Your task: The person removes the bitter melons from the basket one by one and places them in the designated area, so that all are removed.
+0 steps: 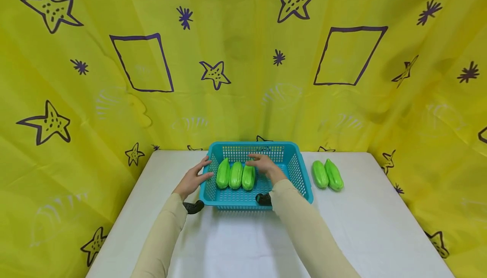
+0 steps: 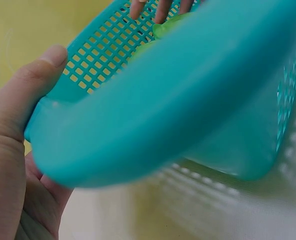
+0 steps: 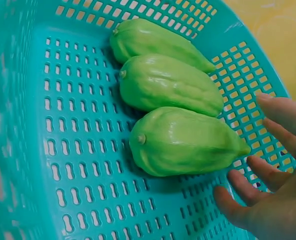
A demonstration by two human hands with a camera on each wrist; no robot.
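A teal plastic basket [image 1: 258,202] with perforated walls stands on the table. In its left half three glossy green papayas [image 1: 236,175] lie side by side, pointed ends toward the far wall. My left hand [image 1: 191,180] holds the basket's left rim, which runs between thumb and fingers in the left wrist view; some fingertips are hidden there. Inside the basket, my right hand [image 1: 263,166] hovers by the rightmost papaya [image 3: 188,142]. Its fingers are spread and loosely bent near the pointed tip, holding nothing.
Two more green papayas [image 1: 327,175] lie together on the white tabletop [image 1: 365,219], right of the basket. A yellow curtain [image 1: 243,113] with dark starfish drawings rises behind the table and along both sides. Dark straps [image 1: 193,207] show at the wrists.
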